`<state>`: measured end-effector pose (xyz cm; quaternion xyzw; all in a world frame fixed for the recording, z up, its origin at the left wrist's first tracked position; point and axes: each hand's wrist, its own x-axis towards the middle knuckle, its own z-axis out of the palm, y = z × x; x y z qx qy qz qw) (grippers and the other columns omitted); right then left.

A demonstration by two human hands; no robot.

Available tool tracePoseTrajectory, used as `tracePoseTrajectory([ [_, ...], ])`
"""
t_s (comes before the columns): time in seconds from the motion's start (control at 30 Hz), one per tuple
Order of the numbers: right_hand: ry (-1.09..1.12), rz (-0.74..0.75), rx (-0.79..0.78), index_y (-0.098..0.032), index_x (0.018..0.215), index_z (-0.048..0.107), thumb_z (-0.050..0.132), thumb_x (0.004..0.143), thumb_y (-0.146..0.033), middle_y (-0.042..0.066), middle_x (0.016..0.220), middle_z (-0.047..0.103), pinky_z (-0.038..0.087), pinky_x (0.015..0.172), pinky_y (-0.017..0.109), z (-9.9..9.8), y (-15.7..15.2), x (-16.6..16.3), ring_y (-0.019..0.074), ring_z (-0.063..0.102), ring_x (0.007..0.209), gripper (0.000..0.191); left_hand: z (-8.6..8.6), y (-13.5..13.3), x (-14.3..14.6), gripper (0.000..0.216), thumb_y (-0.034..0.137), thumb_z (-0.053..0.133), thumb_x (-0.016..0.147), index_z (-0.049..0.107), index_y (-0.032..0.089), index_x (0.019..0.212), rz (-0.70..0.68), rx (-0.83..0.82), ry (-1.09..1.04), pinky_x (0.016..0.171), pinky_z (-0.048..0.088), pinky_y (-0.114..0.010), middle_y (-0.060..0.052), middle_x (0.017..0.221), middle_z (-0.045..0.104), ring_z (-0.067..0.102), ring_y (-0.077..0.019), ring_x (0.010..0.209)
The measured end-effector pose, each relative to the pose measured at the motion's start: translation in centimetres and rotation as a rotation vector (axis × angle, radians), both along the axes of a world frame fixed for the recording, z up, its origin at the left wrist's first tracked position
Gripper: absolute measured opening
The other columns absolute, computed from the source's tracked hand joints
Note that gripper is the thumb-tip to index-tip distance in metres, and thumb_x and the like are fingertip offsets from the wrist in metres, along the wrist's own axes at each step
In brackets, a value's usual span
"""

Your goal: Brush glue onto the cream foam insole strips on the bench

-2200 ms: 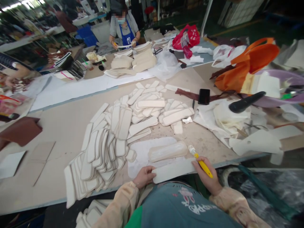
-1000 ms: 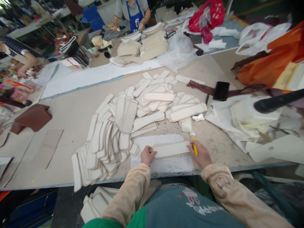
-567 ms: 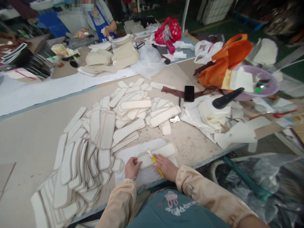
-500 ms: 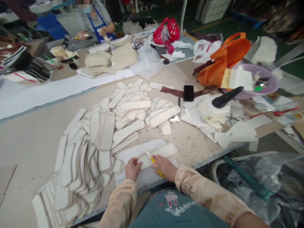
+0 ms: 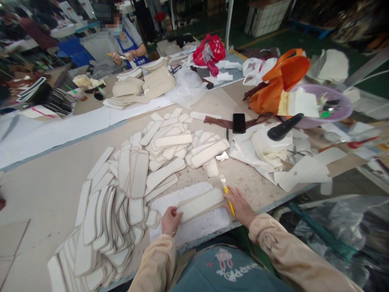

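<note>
Strips of cream, flat, round-ended material (image 5: 139, 172) lie heaped over the middle and left of the broad, beige-topped bench (image 5: 48, 190). Just beside the heap, close to the near edge, is the one we are handling: a long cream strip with rounded corners (image 5: 202, 204). It lies on top of at least one more piece, whose edge shows beneath, and under these is a thin white sheet (image 5: 209, 225). Our left hand (image 5: 170, 221) has its thumb and fingers closed on the strip's left end. Our right hand (image 5: 241, 207) grips a brush with a yellow handle and whitish bristles (image 5: 228, 198), the bristles pointing away from us, and its fingers come to the strip's right end; whether they press on it we cannot tell. The two hands are apart, with the strip's length between them.

Beyond the heap, to the right, we see a black rectangular phone (image 5: 238, 123) across a limp dark brown strap (image 5: 215, 121). Farther right are an orange fabric bag (image 5: 281, 83) and a lilac plastic basin (image 5: 340, 115). Opposite us, a person in a blue apron (image 5: 131, 42) is behind stacked beige pieces (image 5: 159, 81).
</note>
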<state>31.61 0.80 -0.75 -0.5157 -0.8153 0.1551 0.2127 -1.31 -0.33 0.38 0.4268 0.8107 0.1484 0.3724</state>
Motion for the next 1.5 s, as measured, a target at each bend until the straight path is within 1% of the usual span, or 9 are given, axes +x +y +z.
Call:
tracePoseTrajectory([
  [0.07, 0.088, -0.072, -0.003, -0.020, 0.111, 0.050, 0.052, 0.087, -0.024, 0.013, 0.126, 0.056, 0.032, 0.106, 0.053, 1.0, -0.3, 0.1, 0.0267, 0.038, 0.129, 0.025, 1.2, 0.0, 0.3, 0.026, 0.034, 0.067, 0.060, 0.058, 0.017, 0.078, 0.092, 0.061, -0.171, 0.057, 0.038, -0.024, 0.003, 0.060, 0.056, 0.054, -0.0140, 0.057],
  [0.17, 0.285, -0.123, -0.029, -0.022, 0.114, 0.046, 0.053, 0.086, -0.024, 0.011, 0.129, 0.054, 0.039, 0.103, 0.047, 2.8, -0.9, 0.3, 0.0242, 0.044, 0.125, 0.028, 4.8, 0.8, 1.3, 0.029, 0.037, 0.071, 0.058, 0.057, 0.016, 0.074, 0.185, 0.184, -0.474, 0.054, 0.036, -0.021, 0.003, 0.060, 0.056, 0.050, -0.0107, 0.055],
  [0.3, 0.524, -0.137, -0.123, -0.024, 0.114, 0.042, 0.057, 0.084, -0.027, 0.010, 0.126, 0.056, 0.043, 0.099, 0.042, 6.1, -0.6, -0.3, 0.0229, 0.052, 0.118, 0.033, 11.5, 3.0, 3.6, 0.025, 0.033, 0.073, 0.061, 0.060, 0.015, 0.072, 0.101, 0.324, -0.680, 0.055, 0.037, -0.019, 0.003, 0.062, 0.057, 0.048, -0.0083, 0.057],
  [0.43, 0.807, -0.127, -0.214, -0.025, 0.107, 0.042, 0.059, 0.082, -0.029, 0.009, 0.122, 0.058, 0.040, 0.100, 0.041, 11.2, 1.1, -2.6, 0.0224, 0.053, 0.116, 0.031, 17.3, 5.4, 6.4, 0.023, 0.029, 0.074, 0.063, 0.064, 0.015, 0.078, 0.048, 0.456, -0.774, 0.058, 0.040, -0.020, 0.001, 0.070, 0.062, 0.052, -0.0090, 0.062],
  [0.57, 1.066, -0.069, -0.296, -0.026, 0.102, 0.042, 0.061, 0.080, -0.031, 0.006, 0.114, 0.061, 0.046, 0.091, 0.036, 16.2, 2.6, -5.4, 0.0212, 0.058, 0.106, 0.029, 21.2, 6.9, 9.2, 0.026, 0.030, 0.074, 0.064, 0.064, 0.015, 0.082, 0.049, 0.520, -0.885, 0.054, 0.040, -0.020, 0.001, 0.070, 0.062, 0.051, -0.0083, 0.058],
  [0.67, 1.148, -0.112, -0.284, -0.026, 0.094, 0.045, 0.064, 0.078, -0.033, 0.002, 0.094, 0.063, 0.050, 0.069, 0.028, 18.4, 3.4, -6.7, 0.0179, 0.062, 0.081, 0.026, 23.2, 7.6, 10.9, 0.028, 0.030, 0.074, 0.064, 0.062, 0.015, 0.084, 0.082, 0.538, -0.995, 0.053, 0.041, -0.020, 0.000, 0.069, 0.063, 0.052, -0.0084, 0.055],
  [0.77, 1.160, -0.237, -0.201, -0.024, 0.084, 0.045, 0.066, 0.075, -0.036, -0.003, 0.074, 0.055, 0.044, 0.056, 0.024, 19.8, 4.1, -7.0, 0.0141, 0.054, 0.062, 0.026, 24.3, 7.9, 12.2, 0.034, 0.031, 0.074, 0.065, 0.061, 0.016, 0.093, 0.078, 0.559, -1.069, 0.053, 0.043, -0.021, 0.000, 0.073, 0.065, 0.054, -0.0098, 0.056],
  [1.0, 1.123, -0.296, -0.133, -0.025, 0.086, 0.041, 0.065, 0.075, -0.043, -0.003, 0.072, 0.049, 0.045, 0.057, 0.025, 21.9, 4.7, -5.6, 0.0139, 0.049, 0.060, 0.032, 24.0, 7.1, 14.9, 0.039, 0.032, 0.071, 0.069, 0.062, 0.019, 0.105, 0.035, 0.642, -1.207, 0.077, 0.049, -0.029, -0.006, 0.098, 0.069, 0.063, -0.0183, 0.085],
  [1.5, 1.083, -0.234, -0.138, -0.024, 0.088, 0.043, 0.068, 0.073, -0.041, -0.003, 0.075, 0.050, 0.044, 0.060, 0.025, 22.9, 4.3, -3.3, 0.0130, 0.050, 0.063, 0.033, 24.6, 6.1, 16.8, 0.036, 0.029, 0.074, 0.066, 0.064, 0.016, 0.099, 0.107, 0.635, -1.373, 0.080, 0.051, -0.034, -0.007, 0.088, 0.071, 0.065, -0.0224, 0.090],
])
